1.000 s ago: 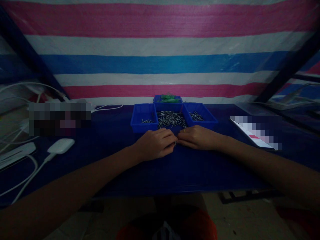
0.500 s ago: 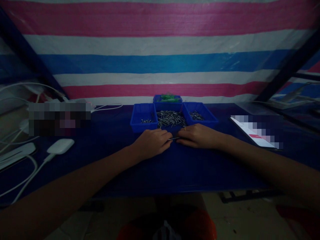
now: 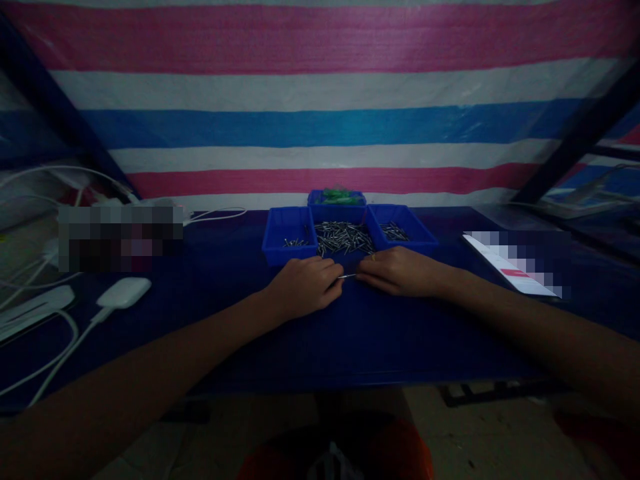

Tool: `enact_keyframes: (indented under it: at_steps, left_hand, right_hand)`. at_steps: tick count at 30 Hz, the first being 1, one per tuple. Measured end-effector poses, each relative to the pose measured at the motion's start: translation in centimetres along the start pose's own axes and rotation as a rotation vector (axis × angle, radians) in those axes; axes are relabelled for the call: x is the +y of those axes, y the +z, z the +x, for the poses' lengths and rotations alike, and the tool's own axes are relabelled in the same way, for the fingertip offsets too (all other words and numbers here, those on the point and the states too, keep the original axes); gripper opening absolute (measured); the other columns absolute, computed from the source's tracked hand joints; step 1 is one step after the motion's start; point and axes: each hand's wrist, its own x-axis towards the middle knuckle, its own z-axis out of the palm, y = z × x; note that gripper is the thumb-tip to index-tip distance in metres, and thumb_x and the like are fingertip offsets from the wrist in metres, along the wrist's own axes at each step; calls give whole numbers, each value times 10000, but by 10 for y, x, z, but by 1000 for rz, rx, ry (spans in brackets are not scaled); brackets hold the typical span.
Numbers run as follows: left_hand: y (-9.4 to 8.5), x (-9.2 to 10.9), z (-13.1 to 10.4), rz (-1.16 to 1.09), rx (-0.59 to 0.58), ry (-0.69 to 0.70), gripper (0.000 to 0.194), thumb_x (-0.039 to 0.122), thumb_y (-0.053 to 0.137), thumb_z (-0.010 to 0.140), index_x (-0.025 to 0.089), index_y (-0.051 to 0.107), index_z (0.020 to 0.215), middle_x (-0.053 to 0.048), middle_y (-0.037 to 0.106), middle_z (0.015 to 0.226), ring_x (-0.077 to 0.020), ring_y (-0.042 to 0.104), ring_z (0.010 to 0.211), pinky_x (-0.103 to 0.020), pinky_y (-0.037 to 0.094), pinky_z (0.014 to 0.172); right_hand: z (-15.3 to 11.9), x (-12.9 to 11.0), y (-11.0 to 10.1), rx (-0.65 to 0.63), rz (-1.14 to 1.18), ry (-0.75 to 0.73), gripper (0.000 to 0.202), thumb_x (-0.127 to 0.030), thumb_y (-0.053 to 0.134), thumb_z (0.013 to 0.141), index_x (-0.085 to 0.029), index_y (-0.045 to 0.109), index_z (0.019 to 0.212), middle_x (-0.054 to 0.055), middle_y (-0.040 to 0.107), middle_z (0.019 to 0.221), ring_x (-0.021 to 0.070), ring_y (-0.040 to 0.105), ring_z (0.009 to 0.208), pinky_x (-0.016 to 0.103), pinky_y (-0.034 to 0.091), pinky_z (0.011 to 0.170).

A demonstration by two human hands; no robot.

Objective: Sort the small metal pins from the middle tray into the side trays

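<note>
Rod [image 3: 349, 275], thin and metallic, is being pinched at both ends in closed grips, its long axis being held along nine-to-three o'clock, left hand [image 3: 309, 285] at nine, right hand [image 3: 403, 269] at three, neither nearer, with a metal pile [image 3: 345, 238] being seen at twelve.

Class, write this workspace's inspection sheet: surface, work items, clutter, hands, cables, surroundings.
Surface: dark blue tabletop, dimly lit.
Work items: loose pile of metal pieces between left tray and right tray, each holding metal pieces too; rear tray holds green items.
Clutter: bright flat device, right side; white block, left side.
Hands: left hand and right hand hold a thin metal piece between them.
Cables: white cable joined to the white block; others nearby.
Surroundings: striped sheet behind the tabletop.
</note>
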Motion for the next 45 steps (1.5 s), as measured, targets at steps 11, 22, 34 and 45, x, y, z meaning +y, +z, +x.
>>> enact_keyframes:
  at_steps: [11,22,34,45]
  left_hand:
    - [1,1,0,13,21,-23,265,273,315,905,158,539,823,-13,598,747,-124,559,690,-225,379,551]
    - [-3,1,0,-52,36,-4,230,310,385,888,161,553,934,-16,594,815,-118,562,759,-215,418,604]
    - [0,-1,-2,-101,136,177,272,257,340,917,151,543,1064,-34,619,926,-103,559,839,-223,459,710]
    - [-2,2,-2,-124,83,177,228,282,376,893,155,564,918,-19,611,889,-117,553,830,-216,441,665]
  right_hand:
    - [-2,1,-7,14,-51,25,312,-310,295,912,-154,538,793,22,540,652,107,473,554,248,341,545]
    - [-1,-1,-2,43,-44,-22,302,-302,293,917,-150,528,803,9,512,629,102,464,552,238,352,553]
    - [0,-4,-3,34,-9,-27,331,-311,272,920,-147,527,786,9,499,635,103,452,556,246,361,558]
    - [0,-4,-3,-11,32,-30,317,-354,307,911,-147,532,825,18,536,678,111,495,602,249,369,584]
